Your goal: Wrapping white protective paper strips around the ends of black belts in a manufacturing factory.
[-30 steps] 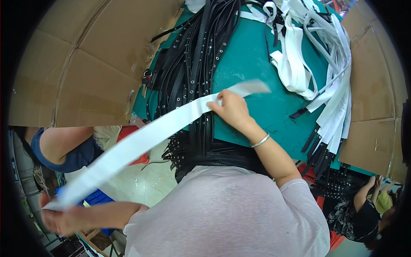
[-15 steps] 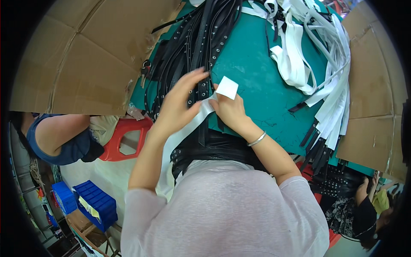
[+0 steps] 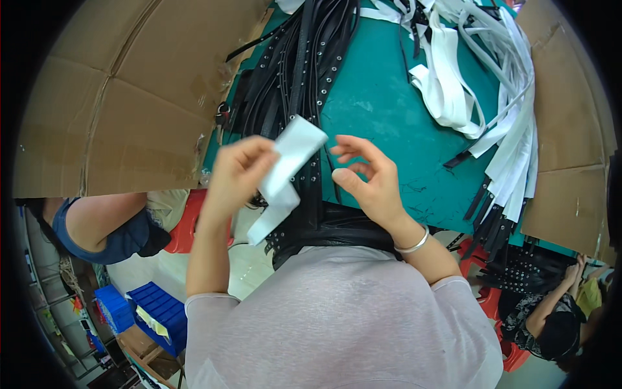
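Observation:
A folded white strip (image 3: 295, 150) hangs from my left hand (image 3: 238, 170), pinched between thumb and fingers at its left edge. Its lower end bends back toward my lap. Apart from it, on the right, is my right hand (image 3: 370, 178), fingers loosely bent and thumb spread, with nothing between them. Beyond the strip a thick bundle of black straps (image 3: 304, 61) with metal eyelets runs over the green tabletop (image 3: 376, 84) and down to my lap. Across my lap lies shiny black material (image 3: 350, 223).
White strips (image 3: 447, 104) lie looped at the far right, beside a long bundle with black ends (image 3: 508, 149). Cardboard walls (image 3: 149, 110) border the table on both sides. Keys (image 3: 222, 117) lie by the left edge. People sit left and right; blue crates (image 3: 159, 314) stand lower left.
My left hand has moved down and left and now holds the white strip, folded up shorter. My right hand has let go of the strip and drawn slightly right.

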Motion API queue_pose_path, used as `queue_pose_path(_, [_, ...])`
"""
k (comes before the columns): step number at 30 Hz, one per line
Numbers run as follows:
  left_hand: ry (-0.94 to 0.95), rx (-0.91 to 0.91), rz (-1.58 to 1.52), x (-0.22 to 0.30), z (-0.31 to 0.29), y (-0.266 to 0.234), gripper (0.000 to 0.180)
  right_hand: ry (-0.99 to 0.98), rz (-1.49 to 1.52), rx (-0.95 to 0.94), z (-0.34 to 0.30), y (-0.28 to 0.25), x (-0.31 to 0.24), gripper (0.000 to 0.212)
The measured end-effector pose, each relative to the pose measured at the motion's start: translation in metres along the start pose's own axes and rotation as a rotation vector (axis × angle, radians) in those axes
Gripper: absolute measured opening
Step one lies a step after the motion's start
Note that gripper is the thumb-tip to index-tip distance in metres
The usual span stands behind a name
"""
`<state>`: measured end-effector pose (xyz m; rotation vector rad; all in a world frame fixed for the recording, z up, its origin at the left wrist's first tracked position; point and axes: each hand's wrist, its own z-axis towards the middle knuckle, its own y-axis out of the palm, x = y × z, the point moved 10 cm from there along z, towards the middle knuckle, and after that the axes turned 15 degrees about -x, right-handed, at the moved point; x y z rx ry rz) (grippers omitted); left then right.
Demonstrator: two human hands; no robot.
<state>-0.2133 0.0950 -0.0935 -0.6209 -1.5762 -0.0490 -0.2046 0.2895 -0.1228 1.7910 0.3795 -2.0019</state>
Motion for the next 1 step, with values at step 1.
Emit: queue_pose_path(1, [-0.007, -0.001, 0.011, 0.0015, -0.0018, -0.003, 0.009, 0.043, 0.159, -0.094, 0.0064, 0.0109, 0.0062, 0.05])
